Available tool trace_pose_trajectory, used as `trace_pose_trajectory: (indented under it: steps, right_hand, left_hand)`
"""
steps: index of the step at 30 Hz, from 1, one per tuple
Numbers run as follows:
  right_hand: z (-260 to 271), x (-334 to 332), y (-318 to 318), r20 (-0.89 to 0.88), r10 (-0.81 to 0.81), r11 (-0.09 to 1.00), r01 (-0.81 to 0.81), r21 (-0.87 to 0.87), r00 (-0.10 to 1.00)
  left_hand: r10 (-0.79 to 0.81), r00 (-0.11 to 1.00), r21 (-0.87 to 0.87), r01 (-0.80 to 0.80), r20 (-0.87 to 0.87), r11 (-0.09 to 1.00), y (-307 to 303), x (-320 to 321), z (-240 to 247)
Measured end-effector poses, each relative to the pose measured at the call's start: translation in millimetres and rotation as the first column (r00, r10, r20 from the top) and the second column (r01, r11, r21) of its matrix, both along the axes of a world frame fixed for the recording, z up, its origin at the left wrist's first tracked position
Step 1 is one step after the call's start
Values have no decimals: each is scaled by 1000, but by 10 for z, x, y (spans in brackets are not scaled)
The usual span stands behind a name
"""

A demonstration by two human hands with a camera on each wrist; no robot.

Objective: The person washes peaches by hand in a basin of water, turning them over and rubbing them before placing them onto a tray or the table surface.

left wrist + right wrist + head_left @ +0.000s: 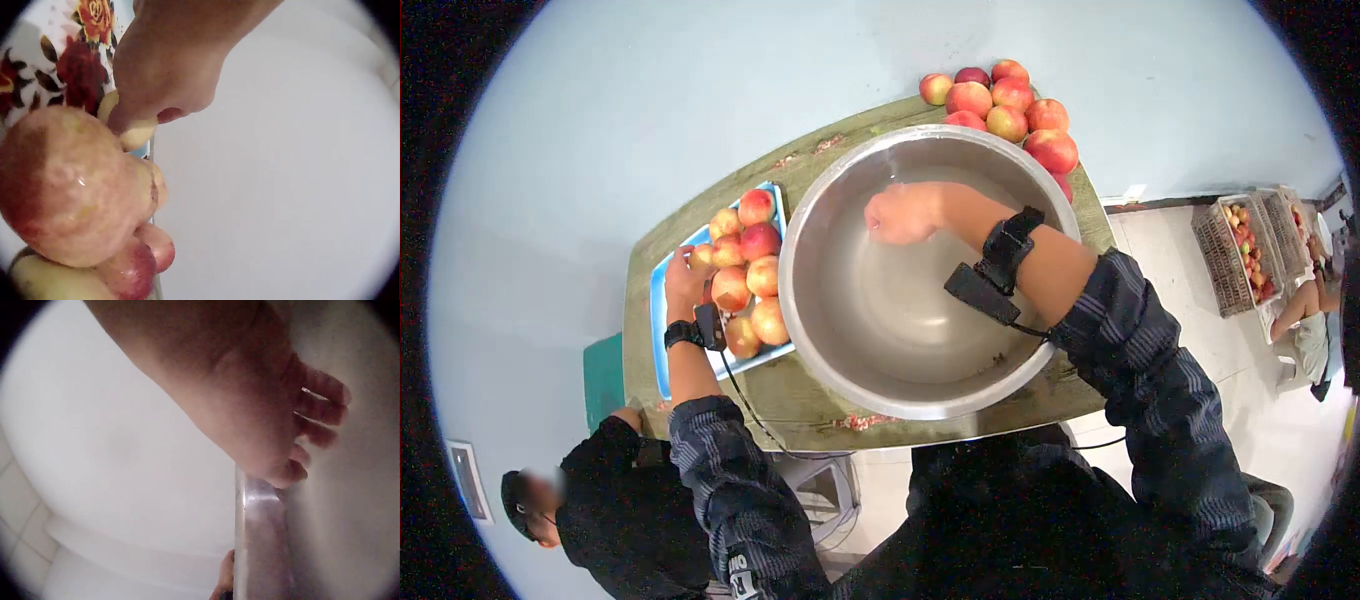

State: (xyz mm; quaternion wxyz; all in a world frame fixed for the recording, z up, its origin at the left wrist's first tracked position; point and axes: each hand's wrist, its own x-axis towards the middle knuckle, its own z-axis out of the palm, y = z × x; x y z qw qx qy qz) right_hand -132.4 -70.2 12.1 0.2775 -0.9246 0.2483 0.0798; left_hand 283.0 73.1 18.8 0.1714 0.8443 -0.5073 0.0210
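Observation:
My left hand [685, 283] reaches over the far left of a blue-rimmed tray [662, 350], its fingers curled round a yellowish nectarine [140, 134]. Several red and yellow nectarines [760, 240] lie in the tray beside that hand. Red flowers decorate the tray's floor [81, 65]. Over the large steel basin [825, 310], which has cloudy water [920, 325] in it, hangs my right hand [903, 213]. In the right wrist view its fingers [322, 412] are loosely bent and hold nothing.
A pile of nectarines [1010, 100] sits at the table's back right, against the basin. On the left, a person in black [620, 510] is close to the table [880, 435]. Crates of fruit [1225, 270] stand on the floor at right, near another person [1310, 320].

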Motion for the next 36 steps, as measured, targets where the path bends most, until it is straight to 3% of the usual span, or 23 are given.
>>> trace_pose_trajectory:
  steps: [4, 7, 8, 11, 14, 16, 17, 19, 20, 23, 26, 28, 30, 32, 33, 36]
  right_hand:
    - [127, -93, 143, -19, -41, 998, 41, 38, 999]
    - [114, -12, 58, -159, 92, 996, -94, -2, 983]
    - [88, -2, 28, -134, 85, 996, -82, 28, 987]
    - [-37, -2, 67, -106, 70, 992, -58, 110, 992]
    - [81, -50, 108, -106, 12, 995, -1, 98, 994]
    - [119, -63, 139, -90, 9, 997, -1, 83, 996]
    - [73, -30, 124, -54, 45, 998, -44, 35, 998]
    - [-38, 43, 44, 5, 118, 990, -118, -71, 993]
    - [-6, 28, 36, 103, 69, 992, -57, -113, 992]
    - [92, -64, 118, 400, -45, 961, 149, -231, 915]
    - [133, -103, 81, 640, -102, 897, 348, -272, 761]
    - [198, -137, -11, 713, -124, 873, 417, -252, 690]
    - [303, -232, -108, 582, -199, 887, 398, -236, 789]
    - [402, -361, -139, 514, -256, 894, 403, -198, 819]
    - [423, -389, -119, 552, -299, 856, 475, -205, 778]
    - [348, -434, -311, 558, -370, 775, 578, -256, 743]
  left_hand:
    - [-18, 1000, -67, 16, -21, 998, -182, 246, -163]
    - [-14, 1000, -40, 15, 18, 999, -167, 197, -109]
    - [-4, 1000, -40, 4, 9, 999, -157, 166, -80]
    - [-104, 898, -152, 185, 427, 971, -244, 470, -223]
    - [-147, 928, -222, 232, 341, 947, -538, 259, 4]
    - [-288, 955, -286, 297, 74, 911, -664, -271, 353]
    - [-361, 931, -322, 324, -62, 890, -729, -617, 522]
    - [-531, 833, -279, 479, -153, 832, -750, -1350, 807]
    - [-610, 768, -272, 556, -194, 786, -761, -1708, 932]
    - [-697, 711, 72, 693, 93, 717, -722, -2640, 1201]
    - [-789, 601, -33, 798, 129, 602, -868, -3066, 1084]
    - [-696, 684, -224, 730, 220, 646, -934, -3187, 958]
    - [-566, 788, -389, 613, 242, 688, -998, -3199, 812]
    - [-538, 835, -402, 534, 116, 743, -990, -3184, 754]
    - [-517, 855, -398, 491, 47, 775, -952, -3143, 693]
    - [-620, 784, -287, 589, -21, 755, -1133, -2940, 323]
